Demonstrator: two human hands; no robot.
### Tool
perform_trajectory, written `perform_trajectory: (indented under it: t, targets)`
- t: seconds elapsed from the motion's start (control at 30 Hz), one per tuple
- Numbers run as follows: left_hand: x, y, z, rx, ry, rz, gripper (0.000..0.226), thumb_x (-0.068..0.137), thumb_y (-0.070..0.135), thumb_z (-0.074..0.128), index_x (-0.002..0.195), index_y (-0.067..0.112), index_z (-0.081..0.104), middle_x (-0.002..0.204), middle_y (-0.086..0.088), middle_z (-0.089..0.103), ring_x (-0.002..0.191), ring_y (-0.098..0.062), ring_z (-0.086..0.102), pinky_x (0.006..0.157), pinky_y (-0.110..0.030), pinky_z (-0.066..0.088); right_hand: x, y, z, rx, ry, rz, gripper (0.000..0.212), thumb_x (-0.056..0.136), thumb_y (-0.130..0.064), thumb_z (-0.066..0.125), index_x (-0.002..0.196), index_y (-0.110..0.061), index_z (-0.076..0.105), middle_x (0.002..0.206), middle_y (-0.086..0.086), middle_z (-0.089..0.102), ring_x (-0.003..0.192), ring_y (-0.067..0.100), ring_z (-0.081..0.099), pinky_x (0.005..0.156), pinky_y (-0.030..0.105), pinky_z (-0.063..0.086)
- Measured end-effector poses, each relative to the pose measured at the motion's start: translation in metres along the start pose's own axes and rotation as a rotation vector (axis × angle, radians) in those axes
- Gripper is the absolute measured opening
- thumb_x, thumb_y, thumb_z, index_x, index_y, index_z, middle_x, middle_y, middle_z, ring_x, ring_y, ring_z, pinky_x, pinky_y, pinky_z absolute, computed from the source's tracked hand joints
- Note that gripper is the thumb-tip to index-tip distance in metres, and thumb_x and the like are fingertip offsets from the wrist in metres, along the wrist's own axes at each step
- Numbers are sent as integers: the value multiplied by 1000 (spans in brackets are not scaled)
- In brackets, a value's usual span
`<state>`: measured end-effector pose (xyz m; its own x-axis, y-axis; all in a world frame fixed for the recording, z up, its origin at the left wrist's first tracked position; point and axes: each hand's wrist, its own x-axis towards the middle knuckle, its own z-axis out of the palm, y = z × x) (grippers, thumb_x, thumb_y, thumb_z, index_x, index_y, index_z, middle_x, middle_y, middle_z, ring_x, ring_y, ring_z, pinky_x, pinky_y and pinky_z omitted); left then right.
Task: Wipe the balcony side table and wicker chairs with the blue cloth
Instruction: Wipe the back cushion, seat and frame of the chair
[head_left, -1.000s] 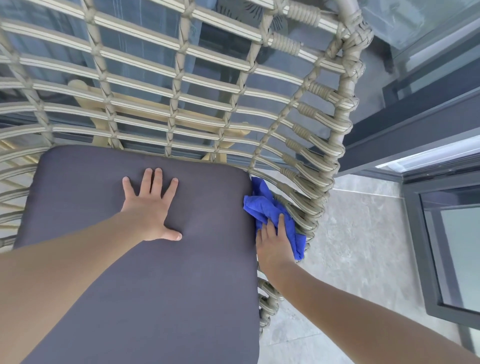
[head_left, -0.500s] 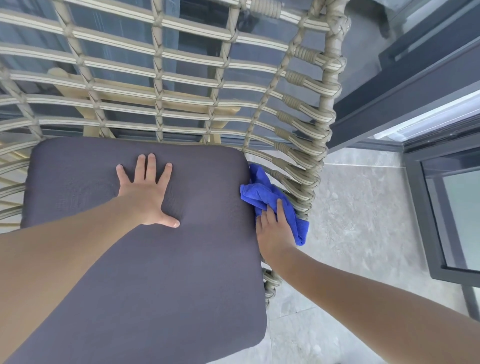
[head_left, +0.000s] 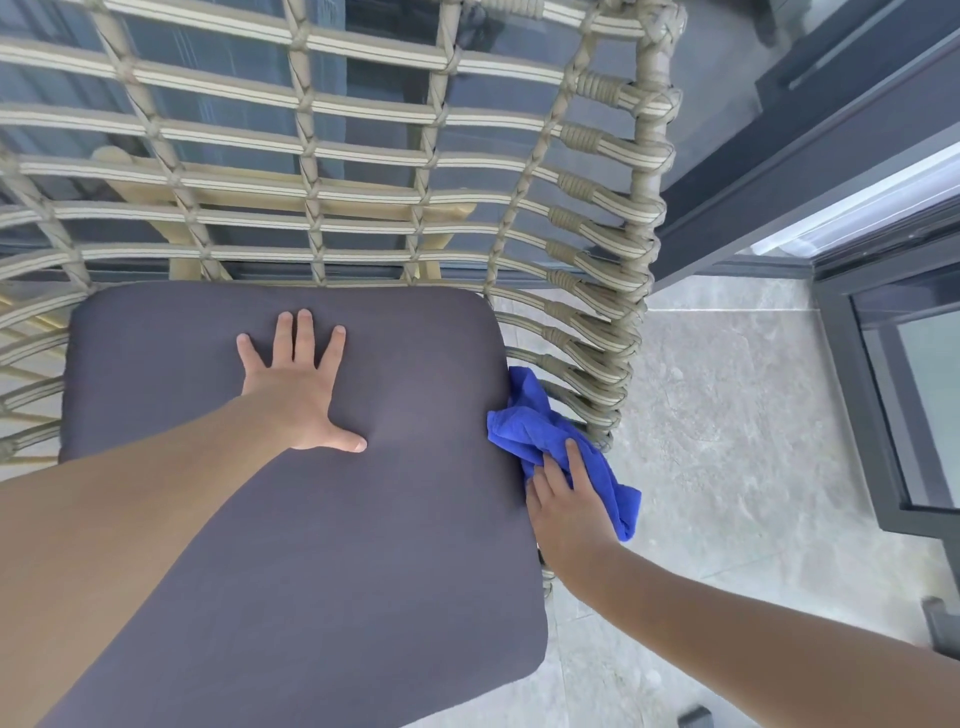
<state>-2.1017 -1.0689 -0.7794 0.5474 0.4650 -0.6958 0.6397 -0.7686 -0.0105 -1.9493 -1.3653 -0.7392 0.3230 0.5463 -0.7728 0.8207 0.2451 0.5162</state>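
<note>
My right hand (head_left: 569, 506) presses the blue cloth (head_left: 540, 431) with straight fingers against the right side of the wicker chair (head_left: 597, 291), beside the grey cushion (head_left: 337, 545). My left hand (head_left: 296, 389) lies flat, fingers spread, on the cushion, holding nothing. Grey floor tiles (head_left: 727, 415) lie to the right.

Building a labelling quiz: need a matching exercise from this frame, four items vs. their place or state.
Items:
1. left hand
2. right hand
3. blue cloth
4. seat cushion

States:
A. dark grey, lying on the wicker chair
B. flat, fingers spread, pressing the cushion
C. bunched against the chair's right side weave
D. fingers on the cloth at the cushion's right edge

Pairs: 1-B, 2-D, 3-C, 4-A
</note>
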Motion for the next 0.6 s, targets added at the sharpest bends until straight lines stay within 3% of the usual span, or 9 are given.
perform_trajectory:
  t: [0.23, 0.6]
  targets:
    - [1, 1, 1, 10, -5, 1, 151, 58, 99, 55, 156, 25, -33, 163, -19, -34, 153, -39, -27, 120, -71, 4, -14, -10, 1, 25, -2, -25, 71, 106, -32, 45, 160, 3, 15, 162, 25, 23, 153, 46, 9, 118, 73, -7]
    - [2, 0, 1, 12, -20, 5, 151, 60, 99, 55, 155, 24, -34, 162, -19, -35, 153, -40, -29, 120, -72, 3, -29, -14, 8, 67, 25, -62, 68, 107, -29, 40, 160, 5, 14, 163, 25, 20, 154, 46, 7, 118, 72, -9]
